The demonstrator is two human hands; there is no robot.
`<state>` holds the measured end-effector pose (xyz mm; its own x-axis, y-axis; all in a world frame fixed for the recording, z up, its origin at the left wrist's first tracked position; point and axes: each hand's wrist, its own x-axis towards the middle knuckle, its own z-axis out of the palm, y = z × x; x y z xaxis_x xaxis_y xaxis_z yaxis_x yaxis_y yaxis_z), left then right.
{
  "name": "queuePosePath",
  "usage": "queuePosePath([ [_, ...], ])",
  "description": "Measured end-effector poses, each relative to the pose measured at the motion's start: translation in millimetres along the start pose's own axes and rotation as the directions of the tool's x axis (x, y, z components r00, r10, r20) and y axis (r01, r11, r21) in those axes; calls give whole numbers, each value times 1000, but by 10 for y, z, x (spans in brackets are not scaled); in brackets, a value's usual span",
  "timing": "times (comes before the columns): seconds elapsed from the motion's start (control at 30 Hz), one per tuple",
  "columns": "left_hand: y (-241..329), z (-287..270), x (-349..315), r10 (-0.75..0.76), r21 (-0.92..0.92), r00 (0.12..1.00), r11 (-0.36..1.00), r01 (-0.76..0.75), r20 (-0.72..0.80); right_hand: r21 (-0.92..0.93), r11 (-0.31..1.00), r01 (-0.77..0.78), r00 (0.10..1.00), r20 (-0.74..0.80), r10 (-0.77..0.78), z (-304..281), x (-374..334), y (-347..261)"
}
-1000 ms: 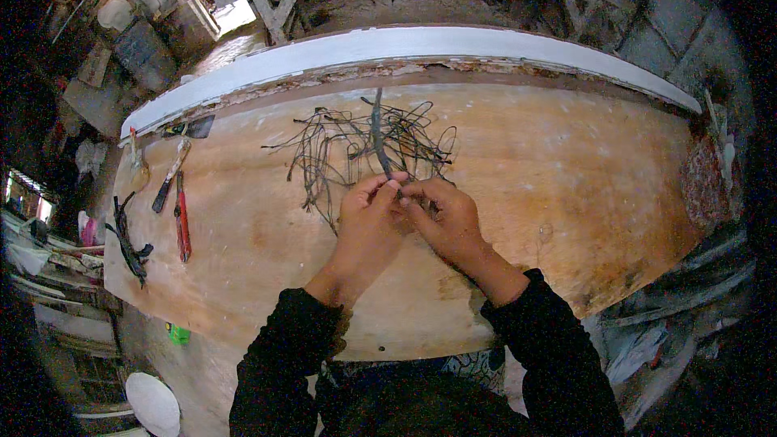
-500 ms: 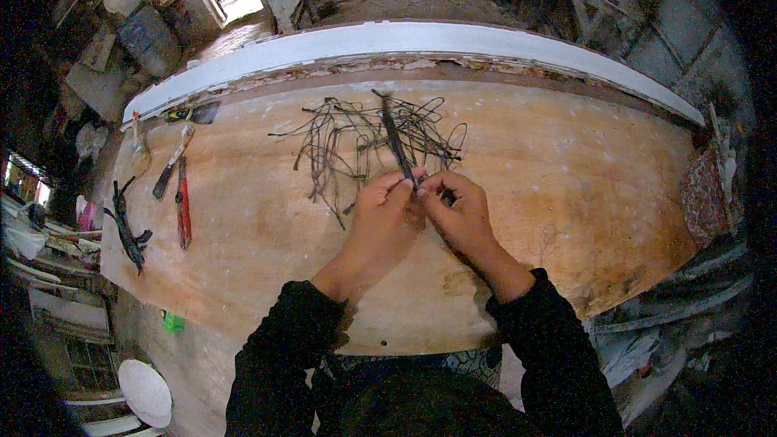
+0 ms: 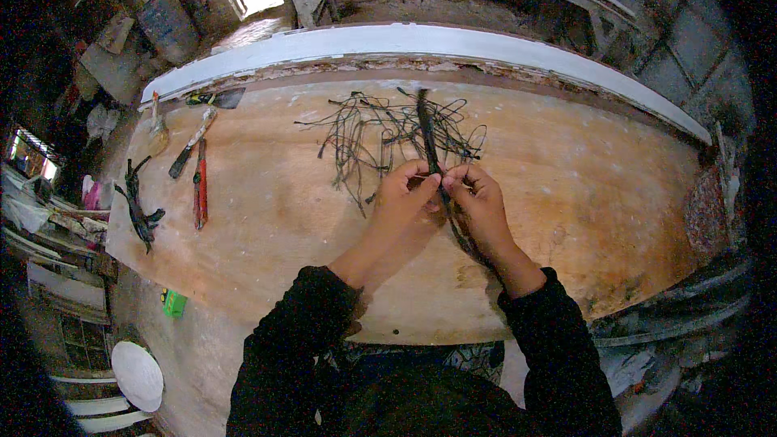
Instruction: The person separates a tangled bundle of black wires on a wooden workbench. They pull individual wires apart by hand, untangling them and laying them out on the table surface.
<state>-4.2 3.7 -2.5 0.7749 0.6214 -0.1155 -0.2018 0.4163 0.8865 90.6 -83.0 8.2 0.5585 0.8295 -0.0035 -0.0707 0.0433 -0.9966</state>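
In front of me, over the wooden tabletop (image 3: 591, 202), a bundle of black strands (image 3: 426, 125) stands between my two hands. My left hand (image 3: 403, 198) is closed, its thumb and forefinger pinching the bundle around its middle. Right beside it, my right hand (image 3: 479, 201) pinches the same spot with its fingertips; the fingertips of both hands nearly touch. The bundle's upper end points away from me, while its lower part trails past my right palm toward the wrist. Beyond the hands lies a loose tangle of thin dark cords (image 3: 392, 136), some with knotted ends.
On the table's left side are a red-handled tool (image 3: 201, 190), a scraper (image 3: 192, 146), a brush (image 3: 157, 133) and a twisted black bundle (image 3: 140, 210). A long white board (image 3: 429, 37) borders the far edge. A round white lid-like thing (image 3: 137, 376) is at lower left.
The view has shifted, so the table's things appear farther right. Both hands still pinch the bundle; its lower part now shows along my right palm and wrist.
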Motion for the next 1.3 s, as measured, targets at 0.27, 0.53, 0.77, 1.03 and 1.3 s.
queuePosePath([
  [0.27,215,120,-102,-217,-303,976,930,206,-2,356,909,-216,976,89,198,-14,-22,-127],
  [0.53,210,34,-51,-122,-119,992,985,124,28,329,923,-198,979,108,171,-28,9,-82],
  [0.77,130,-69,38,-3,245,997,969,-16,78,327,930,-171,985,88,150,-25,48,11],
  [1.03,55,-127,74,28,355,998,934,-49,64,253,963,-92,996,40,84,-15,64,49],
  [1.3,327,99,-167,-145,-11,986,989,146,80,227,969,-100,994,64,87,-10,31,-15],
])
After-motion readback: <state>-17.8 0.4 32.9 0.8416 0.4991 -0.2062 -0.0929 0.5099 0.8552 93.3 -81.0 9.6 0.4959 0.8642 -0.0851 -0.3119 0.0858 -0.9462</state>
